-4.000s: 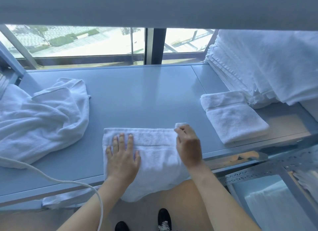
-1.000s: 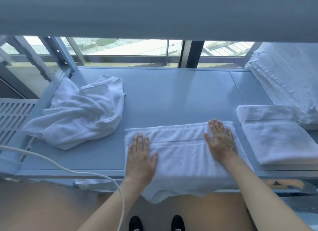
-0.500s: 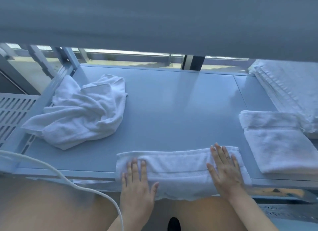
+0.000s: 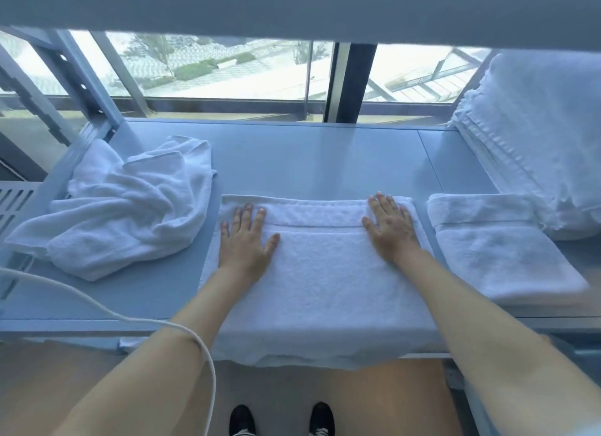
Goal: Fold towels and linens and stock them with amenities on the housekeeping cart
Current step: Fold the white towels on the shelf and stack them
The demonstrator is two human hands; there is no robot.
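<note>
So the white towel being folded [image 4: 328,273] is spread flat across the front-middle of the pale blue tabletop [image 4: 309,156], with its near edge draped over the front lip and hanging down a bit. A woven band can be seen running across it close to the far edge. The left hand [image 4: 245,240] is laid palm down on the towel's left part, fingers straight and slightly spread, so the grip there is wide and nothing is being clutched. Same story for the right hand [image 4: 392,229], which is pressed flat on the towel's right part near the far right corner, fingers straight, grip wide, nothing pinched. Just beside the towel on the right, an already folded towel [image 4: 500,250] is parked on the tabletop, apart from it by a thin strip of bare surface. Behind that, at the far right, a tall stack of white linens [image 4: 536,136] is piled up, and whether the folded towel is touched by it can't really be told. Over on the left, a crumpled towel [image 4: 130,205] is heaped near the tabletop's left edge. A white cable [image 4: 130,322] is looped across the left forearm. A window [image 4: 211,65] is seen behind the tabletop, and a pair of black shoes [image 4: 283,419] on the floor below.
</note>
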